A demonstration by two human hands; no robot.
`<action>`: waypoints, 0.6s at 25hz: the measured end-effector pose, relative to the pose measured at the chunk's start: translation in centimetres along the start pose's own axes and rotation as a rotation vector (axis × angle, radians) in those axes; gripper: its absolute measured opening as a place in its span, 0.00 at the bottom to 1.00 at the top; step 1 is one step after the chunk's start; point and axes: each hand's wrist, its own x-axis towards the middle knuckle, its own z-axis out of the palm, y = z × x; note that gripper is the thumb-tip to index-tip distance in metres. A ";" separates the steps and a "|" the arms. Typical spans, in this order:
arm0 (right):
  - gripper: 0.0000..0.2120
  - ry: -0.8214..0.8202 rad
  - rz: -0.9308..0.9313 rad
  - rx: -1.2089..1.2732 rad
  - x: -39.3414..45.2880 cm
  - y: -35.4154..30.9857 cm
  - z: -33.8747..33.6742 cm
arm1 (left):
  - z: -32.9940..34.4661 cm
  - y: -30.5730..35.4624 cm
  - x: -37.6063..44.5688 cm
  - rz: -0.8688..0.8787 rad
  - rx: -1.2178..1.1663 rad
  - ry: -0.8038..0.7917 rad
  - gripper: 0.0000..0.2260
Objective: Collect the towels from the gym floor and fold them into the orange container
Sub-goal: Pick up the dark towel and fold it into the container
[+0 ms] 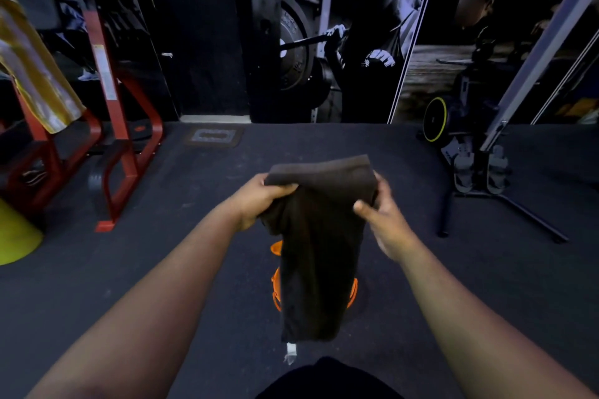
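- Hands share one dark towel point(319, 246): the left hand point(259, 196) has a tight grip on its upper left corner, the right hand point(381, 215) pinches the upper right edge.
- Towel's top is folded over; the rest hangs down between the forearms, a white tag point(290, 351) at its bottom.
- Orange container point(277, 290) sits on the floor point(129, 269) directly behind the hanging towel, mostly hidden.
- Red rack point(116, 126) stands at the floor's far left.

A dark brown towel point(321, 256) hangs doubled over, lengthwise, above the mostly hidden orange container point(276, 288).
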 end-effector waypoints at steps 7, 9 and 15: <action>0.10 0.034 0.151 -0.056 0.1 1.8 3.8 | 1.3 1.9 1.0 0.098 -0.679 -0.007 0.22; 0.11 0.071 0.138 0.054 0.7 0.5 3.7 | 1.6 -3.0 -0.1 0.027 -0.574 -0.139 0.32; 0.17 0.119 0.248 0.186 3.1 -0.9 3.0 | 4.3 -8.5 -1.6 -0.076 -0.273 -0.133 0.17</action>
